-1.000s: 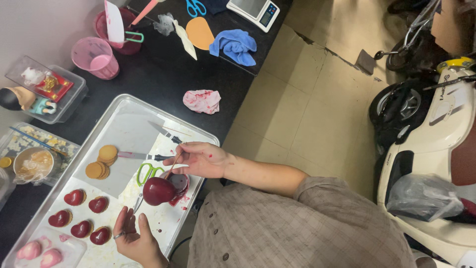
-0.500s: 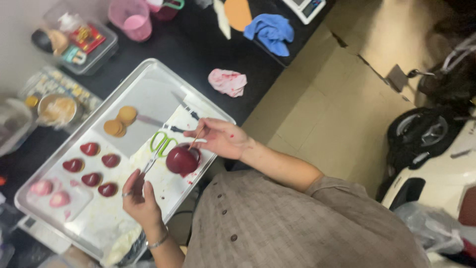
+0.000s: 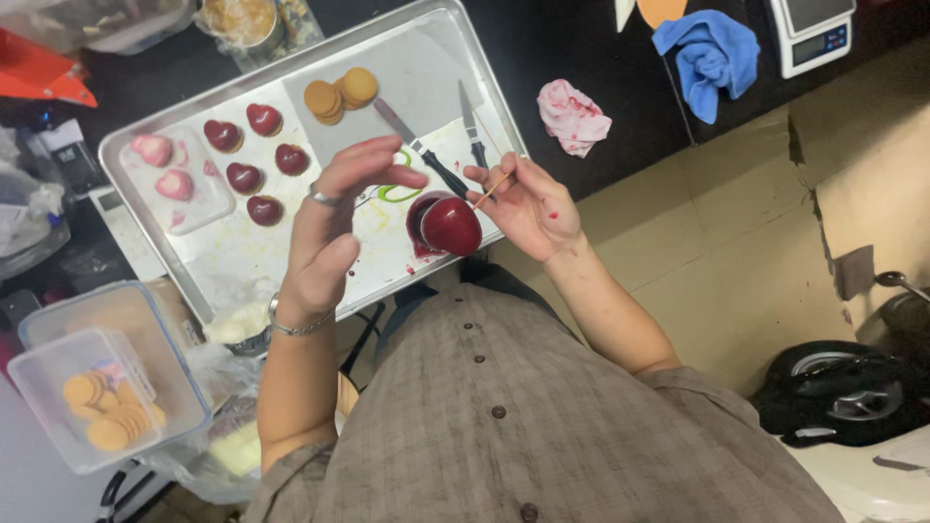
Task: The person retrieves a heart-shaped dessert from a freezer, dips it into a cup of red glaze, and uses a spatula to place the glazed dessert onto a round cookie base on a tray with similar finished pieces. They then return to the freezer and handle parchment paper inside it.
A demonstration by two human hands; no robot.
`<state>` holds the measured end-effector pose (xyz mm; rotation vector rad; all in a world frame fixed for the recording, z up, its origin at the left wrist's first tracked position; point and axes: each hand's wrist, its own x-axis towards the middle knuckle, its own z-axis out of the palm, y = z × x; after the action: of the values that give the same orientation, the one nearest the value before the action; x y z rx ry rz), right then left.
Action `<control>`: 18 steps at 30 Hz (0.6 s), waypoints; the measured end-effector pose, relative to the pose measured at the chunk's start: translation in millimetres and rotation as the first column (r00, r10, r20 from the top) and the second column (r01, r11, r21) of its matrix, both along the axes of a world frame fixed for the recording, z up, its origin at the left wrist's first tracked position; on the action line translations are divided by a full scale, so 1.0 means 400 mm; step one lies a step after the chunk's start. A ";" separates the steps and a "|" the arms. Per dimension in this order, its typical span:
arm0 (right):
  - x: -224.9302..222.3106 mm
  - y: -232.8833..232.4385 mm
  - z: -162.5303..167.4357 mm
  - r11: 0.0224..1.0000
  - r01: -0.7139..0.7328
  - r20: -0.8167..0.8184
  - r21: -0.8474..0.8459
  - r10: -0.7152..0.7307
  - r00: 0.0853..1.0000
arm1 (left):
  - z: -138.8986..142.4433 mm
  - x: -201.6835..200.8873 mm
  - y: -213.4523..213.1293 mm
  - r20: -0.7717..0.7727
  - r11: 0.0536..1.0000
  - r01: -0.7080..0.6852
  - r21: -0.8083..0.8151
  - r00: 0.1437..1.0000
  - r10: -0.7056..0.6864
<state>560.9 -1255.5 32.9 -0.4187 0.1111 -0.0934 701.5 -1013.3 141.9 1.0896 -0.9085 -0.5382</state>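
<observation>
Hands over metal tray (image 3: 145, 145), right hand (image 3: 528, 203) pinching thin wooden stick (image 3: 492, 190), glossy red dome (image 3: 449, 226)

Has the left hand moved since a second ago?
Yes. The left hand has risen from the near edge of the tray, low beside the red dome, to hover open over the tray's middle.

Right hand (image 3: 528, 208) pinched thin stick (image 3: 492, 190) above glossy red dome (image 3: 450, 226) on metal tray (image 3: 436, 77); left hand (image 3: 329, 237) hovered, fingers spread.
</observation>
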 end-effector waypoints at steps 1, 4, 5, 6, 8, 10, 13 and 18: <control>0.002 0.001 -0.002 1.000 -0.002 0.000 -0.017 0.002 1.000 | 0.021 0.007 -0.012 0.016 0.998 0.055 0.019 0.998 -0.055; 0.011 0.004 -0.003 1.000 -0.011 0.021 0.007 0.010 1.000 | 0.067 0.039 -0.045 0.047 0.979 0.181 0.098 0.981 -0.186; 0.013 0.004 -0.003 1.000 -0.013 0.030 0.027 0.012 0.999 | 0.076 0.049 -0.053 0.050 0.971 0.198 0.135 0.977 -0.206; 0.015 0.004 -0.001 0.999 -0.016 0.034 0.031 0.015 0.999 | 0.084 0.055 -0.058 0.053 0.961 0.215 0.171 0.972 -0.227; 0.019 0.003 0.002 0.999 -0.018 0.043 0.040 0.016 0.999 | 0.091 0.064 -0.067 0.089 0.960 0.212 0.181 0.969 -0.230; 0.021 0.002 0.008 0.999 -0.018 0.034 0.033 0.017 0.999 | 0.093 0.066 -0.073 0.104 0.963 0.211 0.166 0.968 -0.230; 0.026 0.002 0.014 1.000 -0.016 0.047 0.011 0.016 0.999 | 0.089 0.070 -0.079 0.088 0.969 0.213 0.127 0.970 -0.225; 0.028 0.006 0.026 0.997 -0.037 0.048 0.067 0.033 0.998 | 0.072 0.069 -0.079 -0.043 0.963 0.235 0.131 0.972 -0.232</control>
<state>572.1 -1253.0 43.4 -0.3500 0.0606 -0.0647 728.9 -1044.8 170.9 1.1000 -0.9947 -0.8180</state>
